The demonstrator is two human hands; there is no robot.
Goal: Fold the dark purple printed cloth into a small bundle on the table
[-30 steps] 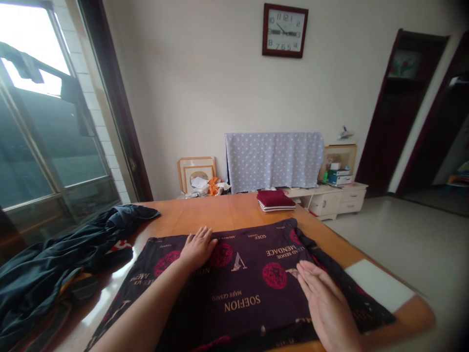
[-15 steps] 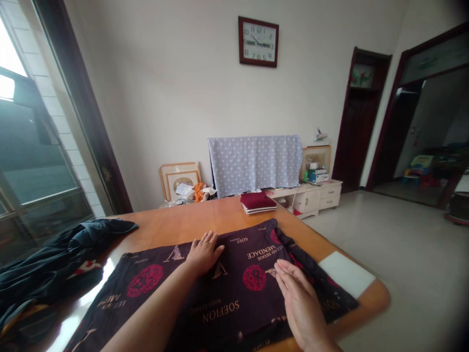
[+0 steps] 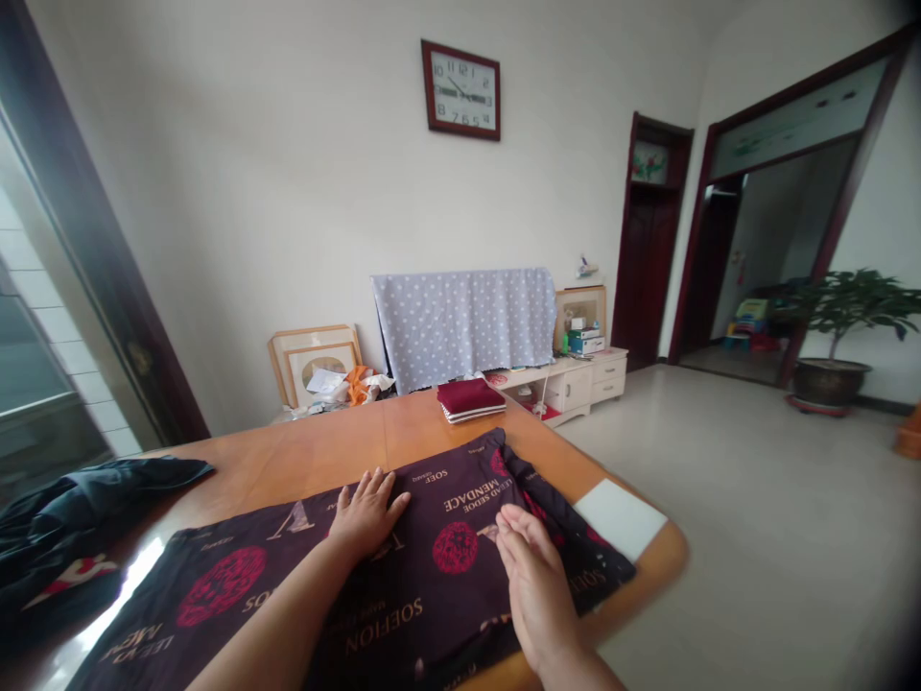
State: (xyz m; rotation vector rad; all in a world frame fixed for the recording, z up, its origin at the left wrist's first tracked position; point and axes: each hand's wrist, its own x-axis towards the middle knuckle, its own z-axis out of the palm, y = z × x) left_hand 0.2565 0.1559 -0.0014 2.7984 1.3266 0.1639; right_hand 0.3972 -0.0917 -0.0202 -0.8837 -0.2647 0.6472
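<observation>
A dark purple printed cloth [image 3: 403, 576], with gold lettering and red round patterns, lies spread on the wooden table in front of me. My left hand [image 3: 366, 513] rests flat on its upper middle, fingers stretched out. Over the right part of the cloth is my right hand [image 3: 532, 566], turned on its side with the fingers drawn together; nothing shows between them. Just beyond that hand, the right edge of the cloth is folded over in a loose, rumpled strip [image 3: 547, 509]. The near edge looks bunched too.
A folded maroon stack [image 3: 471, 398] sits at the table's far edge. Dark clothes [image 3: 79, 518] are heaped on the left. A pale sheet [image 3: 620, 518] lies by the right corner of the table [image 3: 673, 557]. Farther off stand a white cabinet [image 3: 576, 384] and a potted plant [image 3: 831, 379].
My view has turned to the right, so the room shifts left and the potted plant appears. The left hand stays flat on the cloth; the right fingers look slightly more curled.
</observation>
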